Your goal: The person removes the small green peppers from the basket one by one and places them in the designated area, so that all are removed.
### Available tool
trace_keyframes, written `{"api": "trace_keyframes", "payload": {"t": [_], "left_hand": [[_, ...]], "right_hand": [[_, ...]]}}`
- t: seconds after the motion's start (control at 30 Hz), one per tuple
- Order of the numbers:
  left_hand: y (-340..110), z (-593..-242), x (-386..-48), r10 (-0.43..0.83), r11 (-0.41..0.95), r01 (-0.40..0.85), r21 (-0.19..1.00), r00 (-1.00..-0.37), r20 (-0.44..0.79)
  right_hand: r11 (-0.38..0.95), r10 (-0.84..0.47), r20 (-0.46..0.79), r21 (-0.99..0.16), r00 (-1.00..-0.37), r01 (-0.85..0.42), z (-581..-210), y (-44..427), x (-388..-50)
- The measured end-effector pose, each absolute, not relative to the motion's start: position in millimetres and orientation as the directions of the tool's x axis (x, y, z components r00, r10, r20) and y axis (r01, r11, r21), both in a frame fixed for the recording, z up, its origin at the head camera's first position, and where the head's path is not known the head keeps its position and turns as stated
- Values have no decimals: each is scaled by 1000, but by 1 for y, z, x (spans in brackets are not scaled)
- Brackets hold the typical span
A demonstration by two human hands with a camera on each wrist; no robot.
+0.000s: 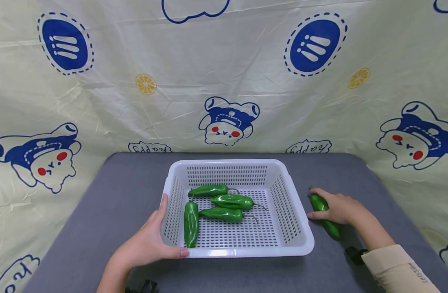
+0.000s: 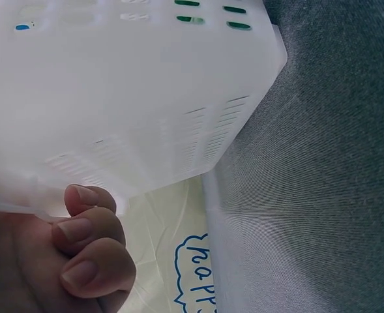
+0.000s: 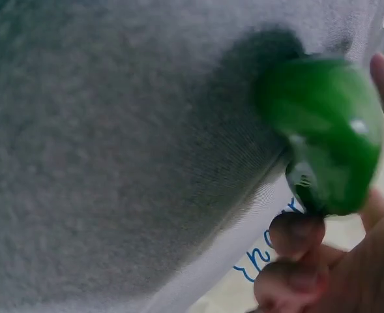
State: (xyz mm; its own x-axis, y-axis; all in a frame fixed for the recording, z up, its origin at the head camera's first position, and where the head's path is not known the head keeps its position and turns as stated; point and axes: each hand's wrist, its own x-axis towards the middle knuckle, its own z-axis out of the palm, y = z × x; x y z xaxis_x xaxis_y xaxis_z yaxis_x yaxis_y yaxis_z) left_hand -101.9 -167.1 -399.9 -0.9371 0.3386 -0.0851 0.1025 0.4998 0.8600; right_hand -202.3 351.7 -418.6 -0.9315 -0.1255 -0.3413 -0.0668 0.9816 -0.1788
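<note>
A white perforated plastic basket [image 1: 245,253] stands on the grey table, with several green chili peppers [image 1: 224,215] lying inside it. My left hand [image 1: 150,240] grips the basket's near left corner, its thumb over the front rim. In the left wrist view, the curled fingers [image 2: 94,244] of that hand show under the rim of the basket [image 2: 113,85]. Right of the basket, my right hand [image 1: 335,207] holds another green chili pepper [image 1: 331,228] between thumb and fingers, close to the tabletop. The right wrist view shows this chili pepper [image 3: 328,124] large and slightly blurred.
The grey cloth-covered table [image 1: 128,191] extends around the basket on all sides. Behind it hangs a pale printed curtain [image 1: 180,122] with cartoon figures, which also drops along both sides.
</note>
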Motion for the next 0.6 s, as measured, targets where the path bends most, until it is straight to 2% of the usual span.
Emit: {"api": "trace_keyframes", "payload": {"t": [0.27, 0.6], "left_hand": [[-166, -399, -104, 368, 457, 117, 882, -927, -69], [-167, -403, -106, 389, 422, 140, 896, -920, -40]], "right_hand": [[996, -56, -307, -79, -950, -33, -406, 353, -201], [964, -158, -190, -243, -969, -110, -350, 323, -207]]}}
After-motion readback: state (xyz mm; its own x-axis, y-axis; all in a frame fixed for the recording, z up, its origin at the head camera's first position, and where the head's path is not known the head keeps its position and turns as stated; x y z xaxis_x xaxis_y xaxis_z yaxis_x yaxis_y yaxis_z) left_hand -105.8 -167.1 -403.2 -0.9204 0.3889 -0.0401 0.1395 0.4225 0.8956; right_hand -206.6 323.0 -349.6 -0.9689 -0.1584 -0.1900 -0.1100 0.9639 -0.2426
